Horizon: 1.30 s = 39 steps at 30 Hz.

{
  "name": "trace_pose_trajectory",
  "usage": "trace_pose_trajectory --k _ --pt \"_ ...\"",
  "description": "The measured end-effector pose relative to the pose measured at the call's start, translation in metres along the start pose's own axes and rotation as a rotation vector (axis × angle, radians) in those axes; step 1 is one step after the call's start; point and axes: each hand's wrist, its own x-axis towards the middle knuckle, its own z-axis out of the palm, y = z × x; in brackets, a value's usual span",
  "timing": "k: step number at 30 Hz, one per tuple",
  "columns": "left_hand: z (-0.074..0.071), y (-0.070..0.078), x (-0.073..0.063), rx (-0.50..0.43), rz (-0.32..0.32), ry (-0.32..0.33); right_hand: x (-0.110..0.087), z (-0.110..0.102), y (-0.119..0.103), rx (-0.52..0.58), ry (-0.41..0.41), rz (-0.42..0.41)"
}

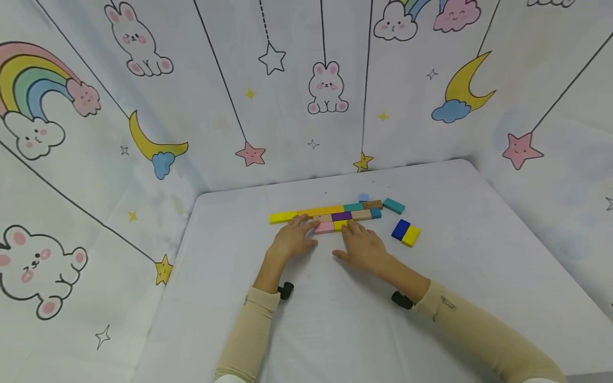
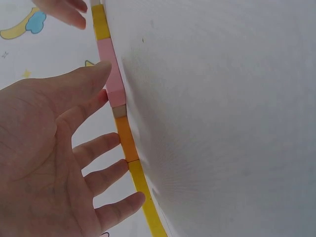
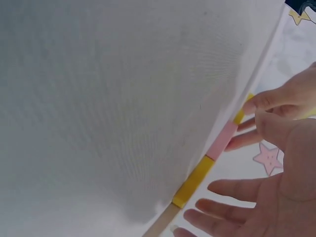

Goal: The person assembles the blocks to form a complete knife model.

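My left hand (image 1: pixel 292 239) lies at the left end of a pink block (image 1: pixel 324 228), its forefinger right at that end and its fingers spread. On the other side, my right hand (image 1: pixel 362 247) has relaxed fingers beside the yellow block (image 1: pixel 340 225) that adjoins the pink one, partly covering it. Behind these two blocks runs a second row with a purple block (image 1: pixel 341 216), a tan block (image 1: pixel 361 215) and a blue block (image 1: pixel 375 213). The backmost row includes a long yellow block (image 1: pixel 283 217), a teal block (image 1: pixel 353 207) and a brown block (image 1: pixel 372 205).
Right of the rows lie a separate teal block (image 1: pixel 394 206) and a dark blue block (image 1: pixel 401 229) against a yellow block (image 1: pixel 411 235). A light blue block (image 1: pixel 364 197) sits behind the back row. The white table (image 1: pixel 460 319) meets a patterned cloth backdrop (image 1: pixel 297 117).
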Motion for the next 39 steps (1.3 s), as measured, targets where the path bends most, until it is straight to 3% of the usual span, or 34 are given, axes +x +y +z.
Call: trace_pose_trajectory --k 11,30,39 --pt "-0.001 -0.003 0.003 -0.006 -0.001 0.006 -0.018 -0.013 0.018 0.016 0.008 0.036" --pt "0.003 -0.001 0.001 -0.037 -0.008 -0.015 -0.054 -0.021 0.076 -0.007 0.091 0.089" --pt "0.004 -0.001 0.001 -0.025 -0.011 -0.014 -0.065 -0.020 0.100 -0.032 0.135 0.057"
